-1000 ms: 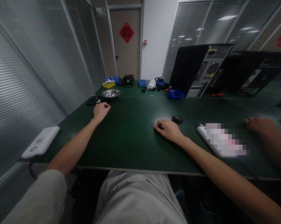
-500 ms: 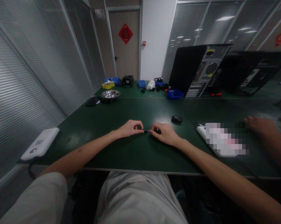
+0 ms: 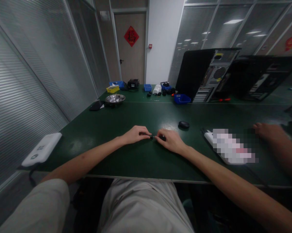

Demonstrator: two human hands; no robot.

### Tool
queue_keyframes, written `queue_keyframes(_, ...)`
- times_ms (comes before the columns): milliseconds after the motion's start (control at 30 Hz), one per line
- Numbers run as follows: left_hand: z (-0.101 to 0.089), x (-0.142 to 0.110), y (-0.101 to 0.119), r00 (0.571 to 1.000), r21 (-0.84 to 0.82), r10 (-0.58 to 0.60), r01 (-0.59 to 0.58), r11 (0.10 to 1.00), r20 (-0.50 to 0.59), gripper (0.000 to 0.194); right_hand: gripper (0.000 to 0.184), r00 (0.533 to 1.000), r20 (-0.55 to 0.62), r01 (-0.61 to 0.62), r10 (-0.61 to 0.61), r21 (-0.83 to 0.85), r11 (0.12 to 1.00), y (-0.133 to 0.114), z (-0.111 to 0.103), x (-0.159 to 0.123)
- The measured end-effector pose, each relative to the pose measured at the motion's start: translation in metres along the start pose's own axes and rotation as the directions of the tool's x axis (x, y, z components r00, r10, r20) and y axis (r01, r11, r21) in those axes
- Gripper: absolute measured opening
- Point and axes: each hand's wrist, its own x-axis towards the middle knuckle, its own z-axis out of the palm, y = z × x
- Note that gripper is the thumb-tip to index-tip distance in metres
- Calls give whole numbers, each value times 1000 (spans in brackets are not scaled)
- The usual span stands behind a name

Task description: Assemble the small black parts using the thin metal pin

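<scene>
Over the middle of the green table [image 3: 116, 160], my two hands nearly meet. My left hand [image 3: 136, 134] is closed, its thumb and fingers pinching a small black part [image 3: 151, 137] too tiny to identify. In my right hand [image 3: 171, 139] is a small screwdriver [image 3: 162, 138]; its dark handle lies within the closed fingers. The thin metal shaft points left at the black part, and whether the tip touches it I cannot tell. A black computer mouse [image 3: 184, 124] rests just beyond my right hand.
A white device [image 3: 42, 149] lies at left, a partly blurred white one [image 3: 224, 147] at right near another person's hand [image 3: 267, 129]. Farther back are a metal bowl [image 3: 114, 99], a blue bin [image 3: 182, 99], a yellow tray [image 3: 113, 89] and a computer case [image 3: 196, 74].
The fingers of my left hand have straightened and closed in around the small black part. My right hand's grip has shifted slightly, showing more of the dark handle. The view tilts up slightly.
</scene>
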Motion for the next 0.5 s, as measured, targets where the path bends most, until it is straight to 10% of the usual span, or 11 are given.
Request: queue_keyframes(500,0,0,-2,1000,1,8,-8,1000,4,26,22,999,33,1,-2,7,1000,-6,1,2)
